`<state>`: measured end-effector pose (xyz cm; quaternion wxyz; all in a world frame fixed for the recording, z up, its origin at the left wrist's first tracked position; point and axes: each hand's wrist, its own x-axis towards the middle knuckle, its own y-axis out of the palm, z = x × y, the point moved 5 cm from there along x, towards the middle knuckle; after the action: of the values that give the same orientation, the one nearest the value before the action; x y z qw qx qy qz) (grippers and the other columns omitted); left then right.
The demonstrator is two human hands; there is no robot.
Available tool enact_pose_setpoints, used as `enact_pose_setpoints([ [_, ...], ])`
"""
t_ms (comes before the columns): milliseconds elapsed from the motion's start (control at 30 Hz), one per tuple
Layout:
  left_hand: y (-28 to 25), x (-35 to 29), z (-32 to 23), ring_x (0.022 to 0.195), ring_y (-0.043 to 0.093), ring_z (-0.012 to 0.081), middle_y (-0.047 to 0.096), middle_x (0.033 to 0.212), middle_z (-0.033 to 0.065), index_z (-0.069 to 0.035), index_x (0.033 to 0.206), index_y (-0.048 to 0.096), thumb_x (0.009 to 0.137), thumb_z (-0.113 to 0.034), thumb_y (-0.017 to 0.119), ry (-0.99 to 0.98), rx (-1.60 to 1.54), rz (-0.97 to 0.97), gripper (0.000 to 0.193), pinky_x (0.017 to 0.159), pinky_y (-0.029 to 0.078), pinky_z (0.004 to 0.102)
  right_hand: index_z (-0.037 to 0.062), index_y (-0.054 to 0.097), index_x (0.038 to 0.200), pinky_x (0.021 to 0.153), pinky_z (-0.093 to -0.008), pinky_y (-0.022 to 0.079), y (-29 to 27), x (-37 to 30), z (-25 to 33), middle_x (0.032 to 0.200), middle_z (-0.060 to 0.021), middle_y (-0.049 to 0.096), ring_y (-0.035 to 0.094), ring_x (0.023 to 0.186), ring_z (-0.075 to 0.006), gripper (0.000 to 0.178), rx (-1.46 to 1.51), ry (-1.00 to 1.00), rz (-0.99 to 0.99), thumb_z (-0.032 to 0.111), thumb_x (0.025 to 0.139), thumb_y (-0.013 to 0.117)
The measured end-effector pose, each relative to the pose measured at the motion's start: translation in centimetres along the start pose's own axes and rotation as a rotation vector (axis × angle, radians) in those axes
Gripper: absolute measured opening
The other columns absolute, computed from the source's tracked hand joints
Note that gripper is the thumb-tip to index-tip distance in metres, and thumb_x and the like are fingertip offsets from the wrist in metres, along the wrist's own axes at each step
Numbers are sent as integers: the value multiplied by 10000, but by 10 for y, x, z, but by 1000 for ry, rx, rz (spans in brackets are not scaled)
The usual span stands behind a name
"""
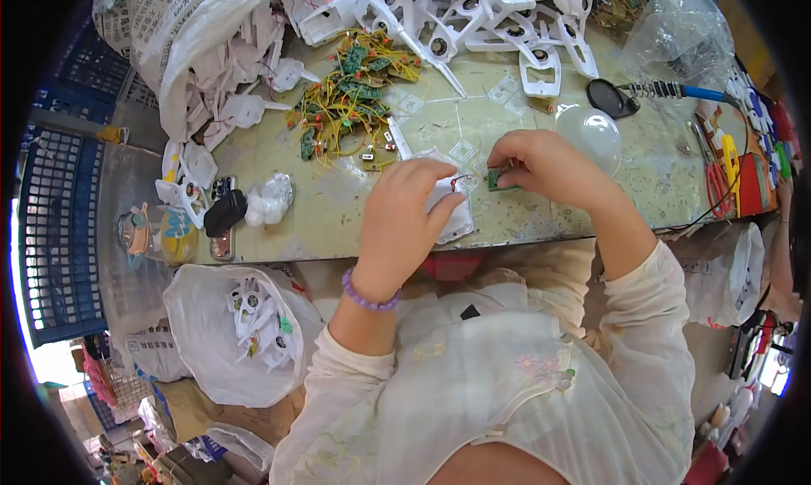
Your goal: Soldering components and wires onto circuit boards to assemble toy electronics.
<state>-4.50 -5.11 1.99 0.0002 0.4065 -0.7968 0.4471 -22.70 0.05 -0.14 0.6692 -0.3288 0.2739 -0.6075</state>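
Note:
My left hand [404, 210], with a purple bead bracelet at the wrist, is closed on a white plastic housing [457, 223] near the table's front edge. A short red and dark wire sticks up from the housing beside my thumb. In a pinch of thumb and fingers, my right hand [545, 168] holds a small green circuit board [498, 181] just right of the housing. Behind my left hand lies a heap of green circuit boards with yellow wires [351, 92]. A translucent round dish [589, 138] is beside my right hand.
White plastic housings with round dark speakers [473, 20] pile up at the back. A blue-handled soldering iron [684, 90] lies at the right, near red scissors [715, 185] and a yellow cutter [731, 168]. A white bag of parts [190, 350] hangs open below the table's left front.

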Motion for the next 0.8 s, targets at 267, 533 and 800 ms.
enact_pose_setpoints([
  [267, 27, 3, 15, 798, 605, 139, 676, 851, 53, -10, 880, 661, 799, -97, 683, -169, -456, 108, 122, 759, 454, 285, 59, 653, 956, 840, -381, 464, 3, -21, 23, 1053, -78, 618, 560, 1017, -286, 250, -131, -194, -332, 28, 716, 717],
  [533, 36, 9, 14, 761, 613, 208, 653, 834, 97, -4, 876, 654, 790, -96, 676, -137, -497, 127, 128, 688, 478, 304, 54, 630, 848, 769, -380, 466, 4, -27, 36, 922, -76, 619, 562, 911, -288, 145, -30, -228, -651, 40, 725, 706],
  [800, 34, 10, 11, 690, 594, 160, 648, 833, 82, -4, 871, 664, 805, -72, 665, -117, -491, 116, 95, 552, 456, 251, 57, 601, 798, 760, -373, 452, 25, -40, 32, 880, -62, 600, 557, 913, -276, 149, 30, -104, -586, 37, 696, 709],
])
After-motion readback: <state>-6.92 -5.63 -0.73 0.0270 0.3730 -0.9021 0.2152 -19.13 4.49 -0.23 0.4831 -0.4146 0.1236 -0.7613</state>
